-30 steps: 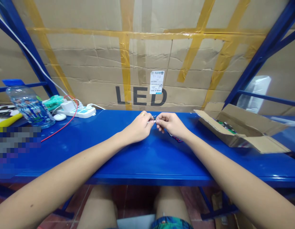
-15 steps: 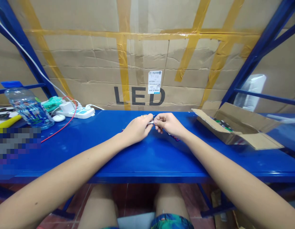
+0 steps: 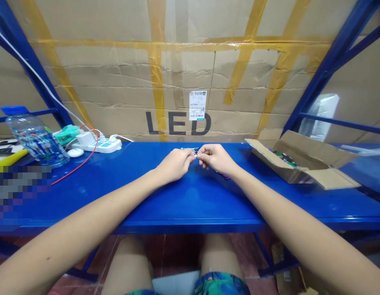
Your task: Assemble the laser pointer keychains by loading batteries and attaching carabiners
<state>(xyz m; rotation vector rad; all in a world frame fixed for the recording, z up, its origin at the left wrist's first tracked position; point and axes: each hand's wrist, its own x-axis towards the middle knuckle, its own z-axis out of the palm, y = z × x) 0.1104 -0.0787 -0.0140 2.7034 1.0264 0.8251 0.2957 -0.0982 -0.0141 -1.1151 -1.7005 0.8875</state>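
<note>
A small, pale, slender piece point(image 3: 195, 155) is pinched between the two bare hands, over the far half of the smooth blue tabletop point(image 3: 177, 205). Fingers of the left hand point(image 3: 176, 164) are narrowed on its left side; thumb and forefinger of the right hand point(image 3: 216, 157) are closed at its right side, the other fingers curled. Fingertips are nearly touching, probably because a part this small can only be steadied from both ends. Its exact form cannot be told; it is mostly covered by fingers.

Thin blue, white and green strands point(image 3: 190, 149) are seen just beyond the fingertips. A thin, wavy red-and-purple cord point(image 3: 222, 176) is partly hidden by the right wrist. Whether these are joined to the piece cannot be told.

An open brown cardboard box point(image 3: 333, 178), flaps spread, is set at the right, likely for easy reach; green and black pieces point(image 3: 285, 159) are contained in it. A clear plastic bottle with a blue cap point(image 3: 39, 139) and a white plastic power strip point(image 3: 114, 146) are kept at the left, apparently out of the way. Creased cardboard point(image 3: 122, 90), crossed by glossy yellow tape point(image 3: 155, 61), is stood behind.
</note>
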